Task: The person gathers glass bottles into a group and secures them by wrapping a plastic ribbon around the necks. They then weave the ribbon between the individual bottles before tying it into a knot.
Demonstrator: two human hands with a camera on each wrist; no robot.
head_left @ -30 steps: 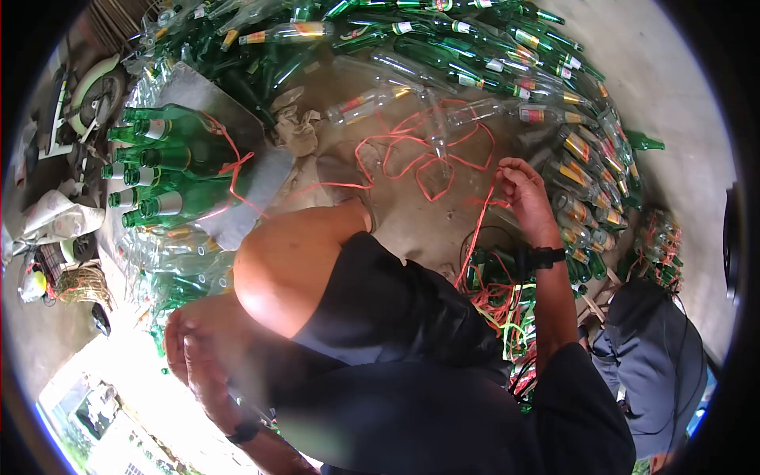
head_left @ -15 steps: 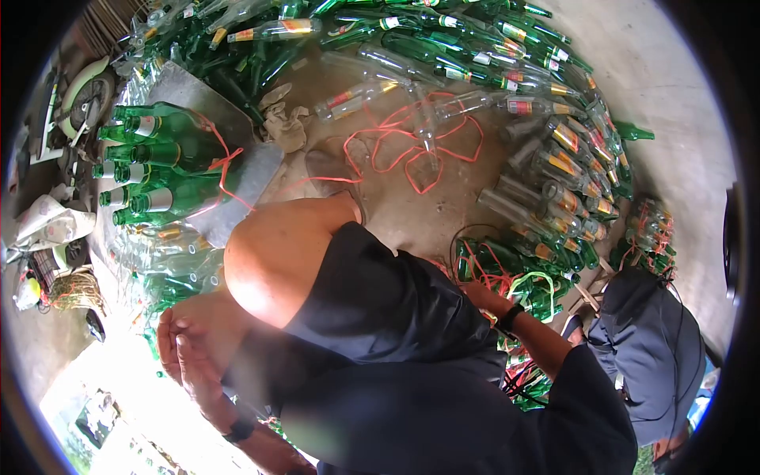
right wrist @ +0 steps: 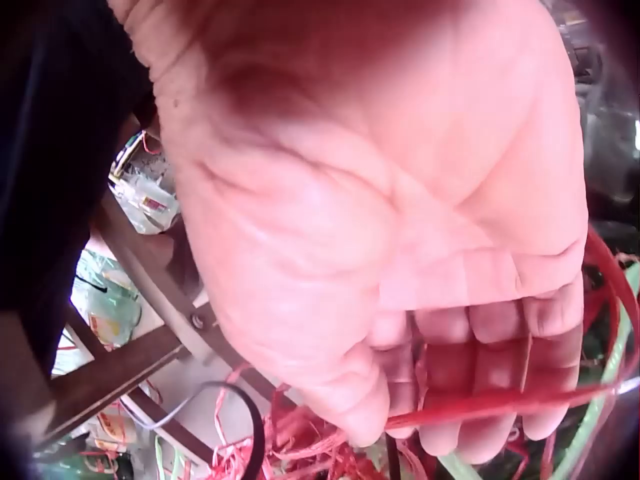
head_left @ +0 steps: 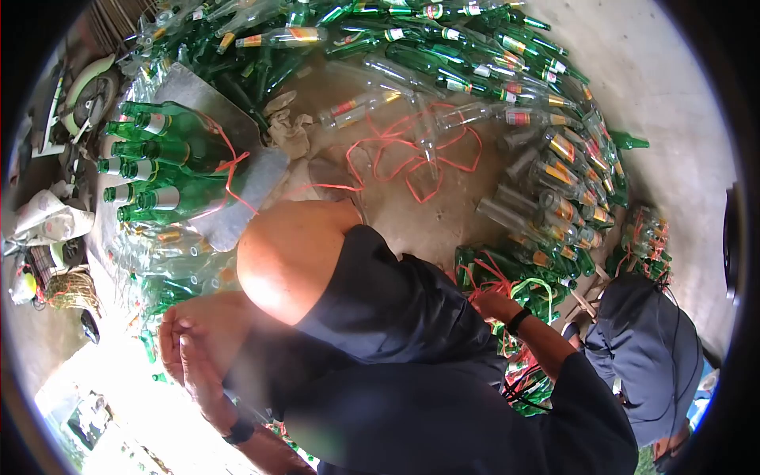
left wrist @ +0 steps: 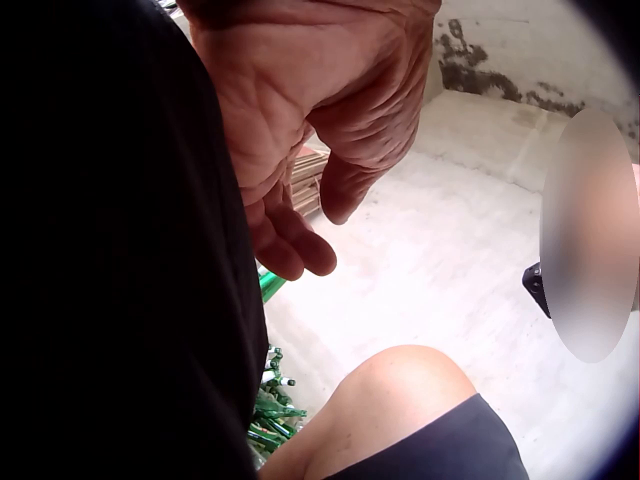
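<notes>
Floor (head_left: 427,226) ringed by piled glass bottles (head_left: 443,55). If separating the red strand (right wrist: 500,403) from the red tangle (right wrist: 300,440) over green bottles (head_left: 465,260), pull slowly; free snags before adding force. Right hand (head_left: 492,305): apparently pinching the strand, thumb to fingers, beside the tangle. Left hand (head_left: 194,360): relaxed, fingers loosely bent, empty.

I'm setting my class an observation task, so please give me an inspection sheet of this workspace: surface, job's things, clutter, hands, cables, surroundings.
Surface: dusty floor; grey sheet by the bottle bundle.
Job's things: green bottle bundle tied with red string; loose string loops on the floor.
Clutter: piled green bottles and clear bottles; crumpled brown paper.
Hands: right hand has red string between thumb and fingers; left hand relaxed, nothing seen in it.
Cables: black cord near right hand; ends unclear.
Surroundings: pale wall.
</notes>
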